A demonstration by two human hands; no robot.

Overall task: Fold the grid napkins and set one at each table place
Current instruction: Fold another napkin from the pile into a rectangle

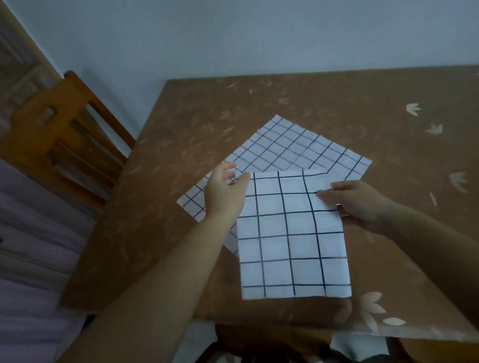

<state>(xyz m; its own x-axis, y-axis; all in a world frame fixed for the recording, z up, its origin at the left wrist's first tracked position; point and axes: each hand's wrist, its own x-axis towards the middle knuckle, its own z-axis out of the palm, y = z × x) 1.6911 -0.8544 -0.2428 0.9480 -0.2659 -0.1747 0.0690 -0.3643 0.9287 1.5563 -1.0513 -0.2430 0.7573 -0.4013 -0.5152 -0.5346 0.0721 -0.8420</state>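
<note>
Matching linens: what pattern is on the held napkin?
Held napkin: white with black grid; head view.

White napkins (290,234) with black grid; brown table (368,101) with pale leaves

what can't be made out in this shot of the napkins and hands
Head view only:
Flat grid napkin: near corner hidden under the held grid napkin.
Left hand: its back hides its grip.
Right hand: fingers hidden beneath that napkin; thumb on top.
Table: right side cut off by the frame edge.

matt cloth grid napkins (290,234), glossy, perhaps plastic leaf-print table cover (370,121), varnished wooden chair (59,131)
</note>
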